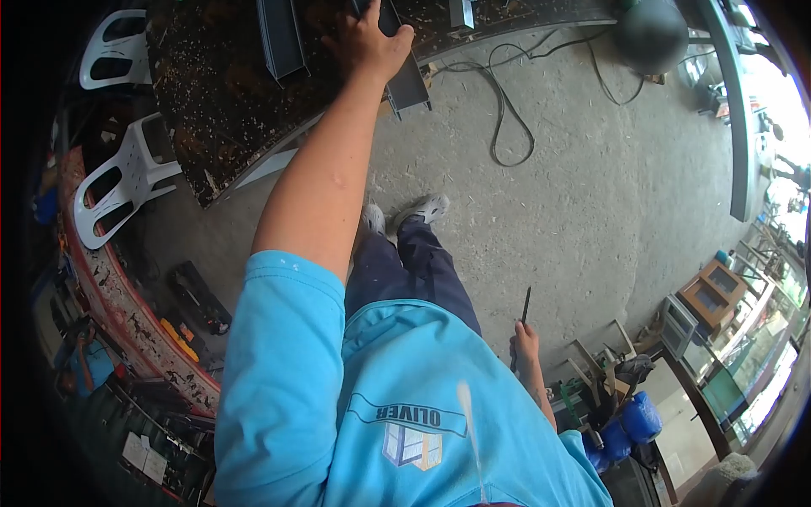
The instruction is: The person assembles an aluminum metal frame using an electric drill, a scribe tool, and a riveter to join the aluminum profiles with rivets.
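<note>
My left hand [372, 46] reaches over a dark metal channel [409, 89] on the dark, speckled table [203, 110]. Its thumb and forefinger stretch apart, while the other fingers lie in shadow beside the channel. The near end of that channel juts past the table's edge. A second metal channel [280, 38] lies to the left of this hand. Down at my right side, my right hand [525, 340] is closed around a thin, dark, rod-like tool [527, 304], whose tip points away from me. Its exact kind is too small to make out.
White plastic chairs [127, 182] stand at the left, near a worn red-edged bench [127, 296]. A dark cable [507, 118] loops over the concrete floor [583, 186]. An upright grey beam [740, 127] rises at the right. Blue bundles [639, 418] and a wooden-framed panel [714, 294] sit lower right.
</note>
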Tool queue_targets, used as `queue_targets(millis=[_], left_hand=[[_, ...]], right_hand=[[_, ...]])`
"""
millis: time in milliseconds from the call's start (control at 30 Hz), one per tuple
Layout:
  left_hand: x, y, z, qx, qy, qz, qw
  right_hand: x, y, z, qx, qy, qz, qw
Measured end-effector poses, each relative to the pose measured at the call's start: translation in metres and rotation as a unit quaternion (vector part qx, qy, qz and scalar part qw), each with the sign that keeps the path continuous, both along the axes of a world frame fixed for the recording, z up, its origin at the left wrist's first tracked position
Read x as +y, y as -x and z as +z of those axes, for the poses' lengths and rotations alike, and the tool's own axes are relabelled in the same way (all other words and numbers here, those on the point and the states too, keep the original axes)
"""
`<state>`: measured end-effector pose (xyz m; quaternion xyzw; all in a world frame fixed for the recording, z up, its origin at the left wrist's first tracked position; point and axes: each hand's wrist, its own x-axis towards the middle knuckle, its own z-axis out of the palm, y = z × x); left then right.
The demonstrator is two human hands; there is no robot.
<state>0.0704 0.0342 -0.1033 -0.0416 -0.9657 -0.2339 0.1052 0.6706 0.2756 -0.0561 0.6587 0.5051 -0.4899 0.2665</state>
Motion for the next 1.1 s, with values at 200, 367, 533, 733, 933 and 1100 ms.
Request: queue_targets(millis=[200, 367, 533, 733, 933, 1100], left_hand=[[0.003, -0.001, 0.006, -0.014, 0.002, 0.006, 1.000], [0.010, -0.005, 0.020, -0.054, -0.012, 0.015, 0.998], [0.013, -0.005, 0.024, -0.063, -0.004, 0.024, 0.998], [0.008, -0.002, 0.021, -0.069, -0.044, 0.005, 0.997], [0.006, -0.003, 0.021, -0.056, -0.062, -0.026, 0.996], [0.005, -0.003, 0.025, -0.052, -0.072, -0.055, 0.995]], right_hand=[[-0.005, 0.103, 0.021, 0.119, -0.032, 0.111, 0.986], [0.001, 0.097, 0.027, 0.131, -0.057, 0.139, 0.980], [-0.004, 0.065, 0.025, 0.079, -0.070, 0.092, 0.990], [-0.043, 0.034, 0.011, 0.025, -0.038, -0.017, 0.999], [-0.089, 0.038, -0.009, -0.005, 0.001, 0.033, 0.999], [-0.117, 0.076, -0.005, 0.037, -0.025, -0.040, 0.998]])
